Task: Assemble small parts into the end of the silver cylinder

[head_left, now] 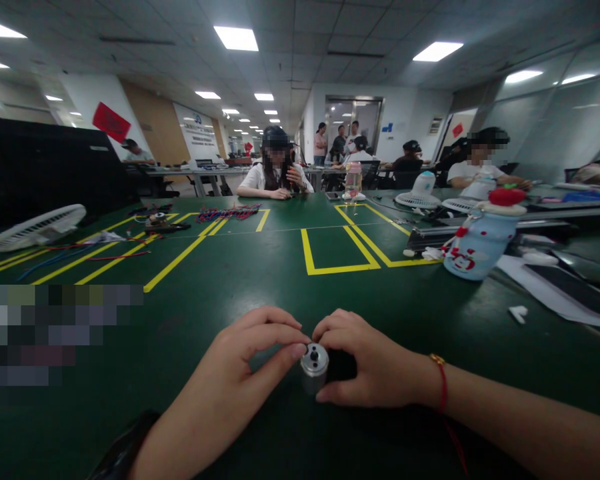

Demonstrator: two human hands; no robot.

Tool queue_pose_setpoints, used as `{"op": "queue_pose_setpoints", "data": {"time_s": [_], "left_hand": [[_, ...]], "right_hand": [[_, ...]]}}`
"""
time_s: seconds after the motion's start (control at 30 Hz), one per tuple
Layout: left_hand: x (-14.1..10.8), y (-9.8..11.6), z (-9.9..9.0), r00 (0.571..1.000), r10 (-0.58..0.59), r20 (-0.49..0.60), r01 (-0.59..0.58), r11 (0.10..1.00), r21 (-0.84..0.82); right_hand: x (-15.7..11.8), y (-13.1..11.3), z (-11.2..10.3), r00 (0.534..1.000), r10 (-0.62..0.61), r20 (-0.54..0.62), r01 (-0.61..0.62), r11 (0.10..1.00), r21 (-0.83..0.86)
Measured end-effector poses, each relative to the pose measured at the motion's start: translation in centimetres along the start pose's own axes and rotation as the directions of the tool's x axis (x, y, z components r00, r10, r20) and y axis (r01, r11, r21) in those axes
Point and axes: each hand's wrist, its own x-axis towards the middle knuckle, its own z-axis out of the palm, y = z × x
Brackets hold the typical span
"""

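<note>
Held about upright between the curled thumb and fingers of the right hand (365, 363): a metal cylinder (315, 376), with a base too shadowed to tell resting from raised. Narrowed to a pinch at the left of its top rim, with thumb and forefinger tips close together: the left hand (233, 357). Too small to make out: any piece between those tips.

Done so far, judging by sight: cylinder in grip, pierced end up, reached from both sides. Seemingly midway through some fine handling of that end, with no sign of release. Not readable from here: how much left to do.

Around the right wrist, a red cord (444, 383) with a loose tail. Ahead of the knuckles, room to move over the green table (220, 280) as far as the yellow tape (344, 271). To the right, beyond the wrist, bounded by a white scrap (519, 314), then a blue bottle (480, 243) and a dark slab (575, 288). To the left, masked in part by pixelation and, farther up, edged by loose wires (120, 256) and a white fan (35, 229). At the opposite edge, beyond the tape, a seated co-worker (275, 177), forearm on the tabletop.
</note>
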Motion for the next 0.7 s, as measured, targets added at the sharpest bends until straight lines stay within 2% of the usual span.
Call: {"op": "queue_pose_setpoints", "data": {"time_s": [0.13, 0.27, 0.43, 0.57, 0.7], "left_hand": [[-0.9, -1.1, -0.6, 0.999, -0.031, 0.033, 0.029, 0.998, 0.063], [-1.7, -2.4, 0.0, 0.986, -0.066, 0.153, 0.038, 0.983, 0.177], [-2.0, -3.4, 0.6, 0.975, -0.064, 0.214, 0.005, 0.964, 0.265], [-1.9, -4.7, -0.9, 0.978, -0.104, 0.181, 0.061, 0.972, 0.229], [-2.8, -8.6, -3.7, 0.977, -0.196, 0.083, 0.156, 0.926, 0.343]], "right_hand": [[0.0, 0.0, 0.1, 1.000, 0.002, -0.011, -0.002, 1.000, -0.002], [0.0, -0.2, 0.1, 1.000, 0.012, -0.003, -0.012, 1.000, -0.003], [0.0, -0.2, 0.1, 1.000, 0.015, -0.001, -0.015, 1.000, 0.012], [-0.1, -0.2, -0.1, 1.000, 0.025, 0.005, -0.025, 0.999, 0.023], [-0.1, -0.2, -0.2, 0.999, 0.037, 0.019, -0.038, 0.999, 0.034]]}}
